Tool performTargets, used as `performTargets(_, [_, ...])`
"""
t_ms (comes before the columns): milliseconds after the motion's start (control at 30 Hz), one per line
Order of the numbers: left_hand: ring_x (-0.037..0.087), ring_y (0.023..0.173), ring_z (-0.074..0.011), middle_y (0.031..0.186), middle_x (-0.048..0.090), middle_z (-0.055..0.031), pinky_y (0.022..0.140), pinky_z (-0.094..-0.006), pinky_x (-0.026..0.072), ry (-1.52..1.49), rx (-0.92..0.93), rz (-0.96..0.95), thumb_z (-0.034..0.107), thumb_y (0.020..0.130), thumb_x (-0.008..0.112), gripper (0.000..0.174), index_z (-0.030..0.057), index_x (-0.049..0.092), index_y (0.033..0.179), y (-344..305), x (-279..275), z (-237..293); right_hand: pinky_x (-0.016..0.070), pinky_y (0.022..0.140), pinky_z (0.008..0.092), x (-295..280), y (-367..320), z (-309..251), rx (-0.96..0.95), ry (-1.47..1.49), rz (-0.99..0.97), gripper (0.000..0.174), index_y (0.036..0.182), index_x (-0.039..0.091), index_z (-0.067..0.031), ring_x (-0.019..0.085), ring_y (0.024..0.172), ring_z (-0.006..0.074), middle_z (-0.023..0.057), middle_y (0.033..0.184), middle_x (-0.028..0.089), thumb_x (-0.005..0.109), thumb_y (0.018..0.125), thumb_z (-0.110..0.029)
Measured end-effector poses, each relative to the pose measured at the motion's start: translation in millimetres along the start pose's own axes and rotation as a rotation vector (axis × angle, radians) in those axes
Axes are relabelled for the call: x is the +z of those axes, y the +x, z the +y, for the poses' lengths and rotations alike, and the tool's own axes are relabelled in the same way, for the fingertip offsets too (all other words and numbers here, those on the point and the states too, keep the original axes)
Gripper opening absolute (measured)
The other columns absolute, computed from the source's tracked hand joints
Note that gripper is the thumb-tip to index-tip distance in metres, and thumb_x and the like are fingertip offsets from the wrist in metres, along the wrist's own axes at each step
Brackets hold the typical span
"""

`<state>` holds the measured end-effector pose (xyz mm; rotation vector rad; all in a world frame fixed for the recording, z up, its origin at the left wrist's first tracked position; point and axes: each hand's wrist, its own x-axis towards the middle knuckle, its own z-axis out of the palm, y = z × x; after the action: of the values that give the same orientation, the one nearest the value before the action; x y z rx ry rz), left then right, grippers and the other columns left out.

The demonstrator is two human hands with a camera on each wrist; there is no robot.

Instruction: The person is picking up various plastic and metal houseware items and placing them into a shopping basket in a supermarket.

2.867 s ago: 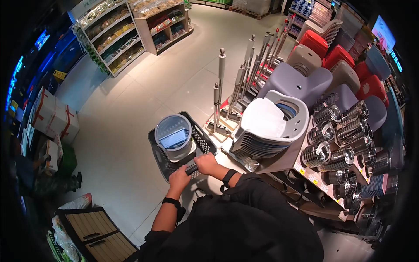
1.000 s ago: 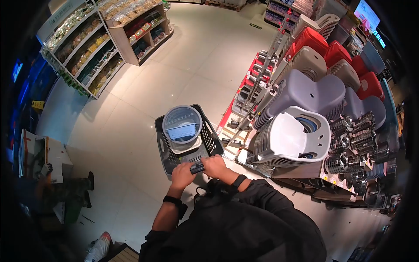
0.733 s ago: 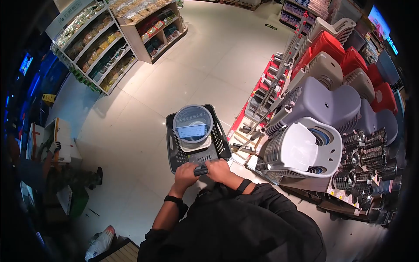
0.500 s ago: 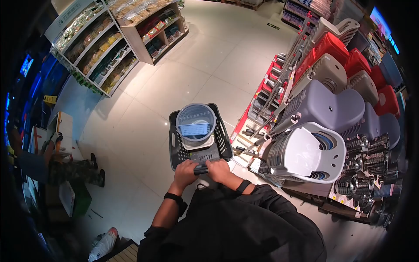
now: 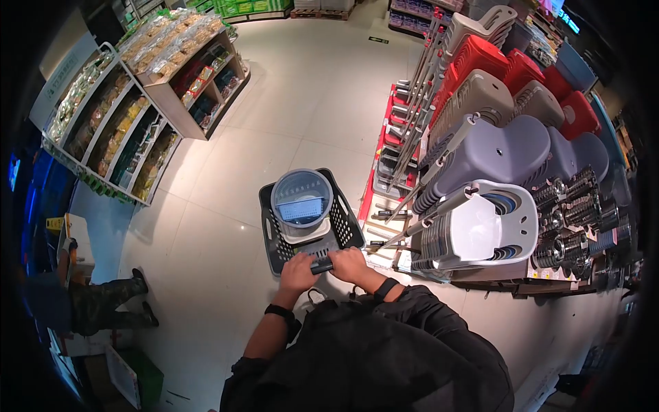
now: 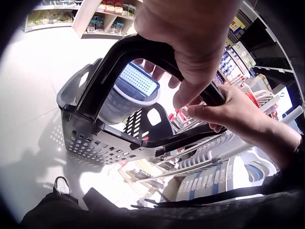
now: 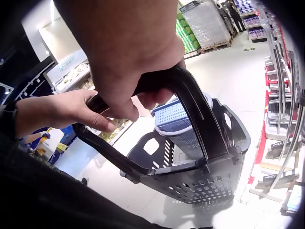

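Both hands grip the black handle [image 5: 320, 265] of a dark grey perforated basket [image 5: 271, 237]. My left hand [image 5: 298, 272] is curled round its left part, my right hand [image 5: 349, 265] round the right part, with a short stretch of handle between them. In the left wrist view the left hand [image 6: 190, 43] wraps the bar from above; in the right wrist view the right hand [image 7: 136, 67] does the same. Inside the basket stand a round grey-blue tub [image 5: 301, 182] with a blue perforated piece [image 5: 300, 210] in it, and a whitish container [image 5: 306, 234] partly hidden beneath.
Stacked stools [image 5: 494, 154], a white stack [image 5: 473, 233], long-handled mops [image 5: 425, 82] and metal bowls [image 5: 559, 250] line the right side. Shelves of packaged goods [image 5: 110, 130] stand at the front left. A person in camouflage trousers [image 5: 103, 305] is at the left edge.
The view has swung, with the shelves shifting left and down and the mops and stools shifting left. The person at the left appears lower. Both hands still hold the handle.
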<state>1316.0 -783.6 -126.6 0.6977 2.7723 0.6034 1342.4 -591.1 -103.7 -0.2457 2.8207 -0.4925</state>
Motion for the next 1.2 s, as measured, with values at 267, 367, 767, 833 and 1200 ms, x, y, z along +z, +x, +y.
performTargets(267, [0.058, 0.114, -0.0298, 0.121, 0.062, -0.0137, 0.094, -0.0436, 0.0468, -0.022, 0.150, 0.033, 0.028, 0.065, 0.080, 0.053, 0.0108, 0.066, 0.114, 48.7, -16.3, -32.0, 0.0499, 0.069, 0.0457, -1.7, 42.9, -1.2, 0.057, 0.023, 0.149, 0.025, 0.086, 0.059, -0.0094, 0.068, 0.072, 0.0329, 0.0137, 0.073, 0.068, 0.070, 0.072, -0.026])
performTargets(367, [0.058, 0.113, -0.0302, 0.120, 0.062, -0.0143, 0.093, -0.0428, 0.0472, -0.009, 0.152, 0.018, 0.027, 0.065, 0.081, 0.053, 0.0120, 0.067, 0.113, 66.2, -23.7, -36.7, 0.0497, 0.068, 0.0452, -3.4, 56.2, 2.2, 0.051, 0.029, 0.191, 0.024, 0.086, 0.059, -0.0092, 0.068, 0.072, 0.0325, 0.0127, 0.072, 0.067, 0.069, 0.071, -0.025])
performTargets(767, [0.066, 0.093, -0.0327, 0.107, 0.066, -0.0153, 0.078, -0.0423, 0.0539, -0.004, 0.344, 0.086, 0.017, 0.068, 0.070, 0.033, 0.0117, 0.070, 0.100, 127.3, -60.0, -67.4, 0.0486, 0.068, 0.0440, -12.8, 109.3, -2.8, 0.055, 0.126, 0.248, 0.023, 0.088, 0.058, -0.0093, 0.068, 0.074, 0.0311, 0.0117, 0.076, 0.068, 0.069, 0.071, -0.022])
performTargets(833, [0.066, 0.093, -0.0328, 0.107, 0.066, -0.0154, 0.079, -0.0423, 0.0539, 0.000, 0.356, 0.065, 0.017, 0.068, 0.070, 0.033, 0.0119, 0.070, 0.100, 138.8, -71.1, -66.8, 0.0485, 0.068, 0.0441, -14.8, 120.4, -2.5, 0.049, 0.133, 0.278, 0.024, 0.088, 0.058, -0.0095, 0.068, 0.075, 0.0309, 0.0116, 0.076, 0.068, 0.069, 0.071, -0.022])
performTargets(1200, [0.066, 0.093, -0.0317, 0.107, 0.066, -0.0139, 0.079, -0.0427, 0.0535, -0.029, 0.493, 0.106, 0.018, 0.067, 0.070, 0.037, 0.0110, 0.070, 0.103, 216.3, -69.8, -102.5, 0.0486, 0.072, 0.0459, -33.8, 177.0, 6.3, 0.244, 0.120, 0.265, 0.030, 0.093, 0.058, -0.0095, 0.067, 0.085, 0.0318, 0.0125, 0.084, 0.068, 0.071, 0.071, -0.024])
